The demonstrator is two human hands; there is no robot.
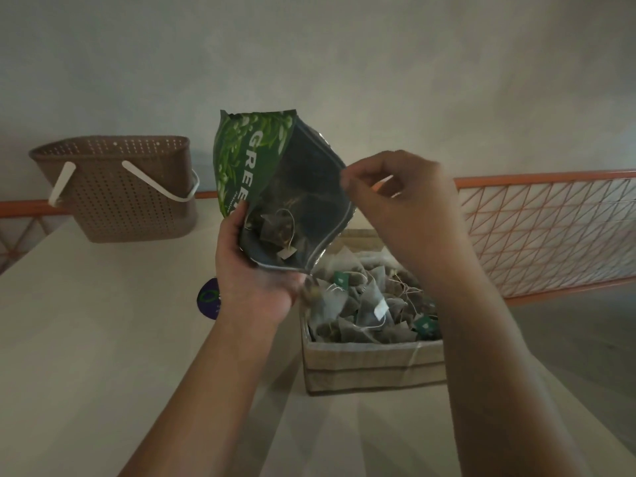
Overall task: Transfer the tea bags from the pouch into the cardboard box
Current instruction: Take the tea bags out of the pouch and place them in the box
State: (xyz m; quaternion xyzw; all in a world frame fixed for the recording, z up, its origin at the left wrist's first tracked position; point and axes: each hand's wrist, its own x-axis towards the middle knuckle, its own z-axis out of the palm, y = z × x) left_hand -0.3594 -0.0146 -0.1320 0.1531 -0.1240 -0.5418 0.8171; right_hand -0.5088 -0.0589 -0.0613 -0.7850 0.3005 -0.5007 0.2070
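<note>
A green tea pouch is held up above the table, tilted with its open mouth toward me and down. My left hand grips its lower left edge. My right hand pinches the right rim of the mouth and holds it wide. Inside the pouch lie a few pyramid tea bags with strings and tags. Below and to the right stands the cardboard box, filled with several tea bags. One blurred tea bag is just under the pouch's mouth at the box's left edge.
A brown perforated plastic basket with white handles stands at the back left of the pale table. An orange wire-mesh rail runs along the table's far and right side. A dark round label shows behind my left wrist.
</note>
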